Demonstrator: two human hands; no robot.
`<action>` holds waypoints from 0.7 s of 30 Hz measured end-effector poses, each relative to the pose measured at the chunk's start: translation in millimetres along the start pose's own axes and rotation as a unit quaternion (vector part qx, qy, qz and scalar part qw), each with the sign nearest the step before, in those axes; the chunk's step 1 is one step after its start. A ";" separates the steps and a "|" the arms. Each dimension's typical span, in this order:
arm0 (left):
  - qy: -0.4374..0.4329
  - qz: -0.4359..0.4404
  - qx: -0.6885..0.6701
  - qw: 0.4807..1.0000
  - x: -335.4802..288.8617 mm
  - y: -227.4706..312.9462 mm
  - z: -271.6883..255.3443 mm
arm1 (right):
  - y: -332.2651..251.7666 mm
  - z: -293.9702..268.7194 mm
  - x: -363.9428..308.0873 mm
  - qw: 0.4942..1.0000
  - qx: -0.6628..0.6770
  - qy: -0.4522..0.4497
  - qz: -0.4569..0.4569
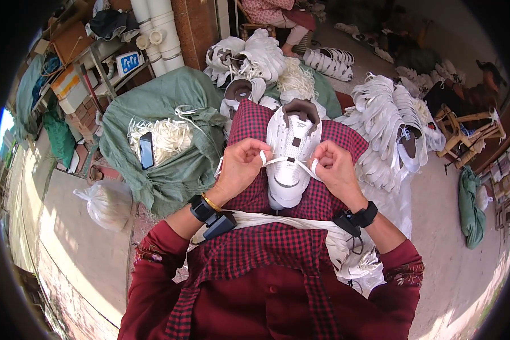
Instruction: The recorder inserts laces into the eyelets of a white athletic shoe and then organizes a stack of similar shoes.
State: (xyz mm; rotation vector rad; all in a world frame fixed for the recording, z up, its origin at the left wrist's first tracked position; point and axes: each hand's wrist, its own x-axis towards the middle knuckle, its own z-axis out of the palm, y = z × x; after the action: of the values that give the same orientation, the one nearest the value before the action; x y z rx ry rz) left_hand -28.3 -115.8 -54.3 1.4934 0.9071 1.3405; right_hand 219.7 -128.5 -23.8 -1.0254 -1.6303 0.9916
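A white sneaker (pixel 286 184) with a brown lining rests on my lap, on a red-and-black checked apron (pixel 249 195), its toe toward me. One white shoelace (pixel 289 160) crosses the shoe near the toe end of its lacing area. My left hand (pixel 242 167) pinches one end of the lace at the shoe's left side. On the other side, my right hand (pixel 337 170) pinches the opposite end. The lace runs taut between both hands. A bundle of white laces (pixel 255 219) lies across my lap close to my waist.
To the left, a green sack (pixel 158 102) holds loose white laces (pixel 173 141) with a phone (pixel 147 151) on top. Stacked white shoes (pixel 374 124) stand on the right, and more shoes (pixel 260 56) are piled ahead. A tied plastic bag (pixel 105 205) sits on the floor. Another person (pixel 277 17) sits beyond.
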 end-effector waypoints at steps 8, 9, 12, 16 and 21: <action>-0.005 0.008 -0.013 1.000 -2.0 -0.2 0.4 | -19.4 11.6 0.6 0.988 -0.150 0.023 -0.002; -0.004 0.009 -0.009 1.000 -2.9 -1.3 0.7 | -20.8 15.7 0.9 0.983 -0.181 0.027 -0.025; 0.000 0.015 0.000 1.000 -3.9 -2.1 1.9 | -20.8 21.2 2.9 0.972 -0.224 0.028 -0.070; -0.003 0.011 -0.012 1.000 -4.3 -0.1 6.9 | -5.9 12.8 8.9 0.995 -0.056 0.028 0.075; 0.006 0.031 -0.041 0.999 -0.1 -0.5 13.5 | 0.6 8.5 10.3 0.996 -0.081 0.006 0.037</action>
State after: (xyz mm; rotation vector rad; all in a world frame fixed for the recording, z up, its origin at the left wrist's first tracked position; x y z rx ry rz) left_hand -15.0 -117.7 -54.8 1.4614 0.8090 1.4157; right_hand 209.4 -119.8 -23.4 -1.2058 -1.6943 0.9124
